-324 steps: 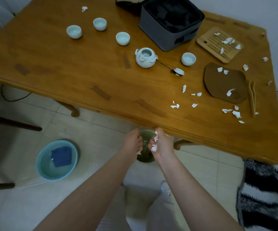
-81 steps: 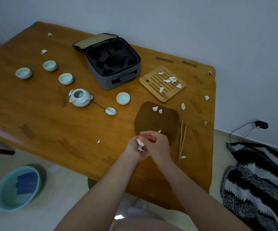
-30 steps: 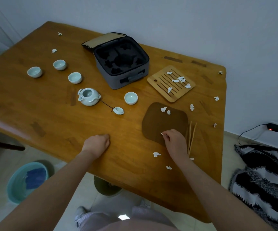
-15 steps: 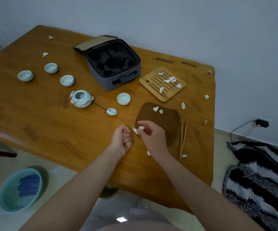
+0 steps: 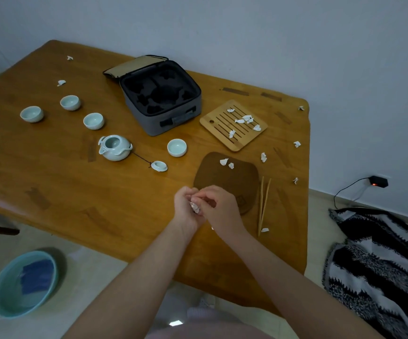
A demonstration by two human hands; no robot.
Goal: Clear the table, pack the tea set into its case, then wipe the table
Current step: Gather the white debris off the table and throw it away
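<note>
I am in a room at home. My wooden table (image 5: 63, 187) stands by a plain wall (image 5: 247, 33), with a teapot (image 5: 114, 148) and little cups (image 5: 93, 121) on it. A stripy blanket (image 5: 381, 265) lies on the tiled floor (image 5: 95, 260), below a plug (image 5: 378, 181).

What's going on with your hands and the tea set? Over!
Left hand and right hand together, gripping a wad of paper scraps. Case open, empty; teapot and cups not packed. Loose scraps litter bamboo tray and mat.
</note>
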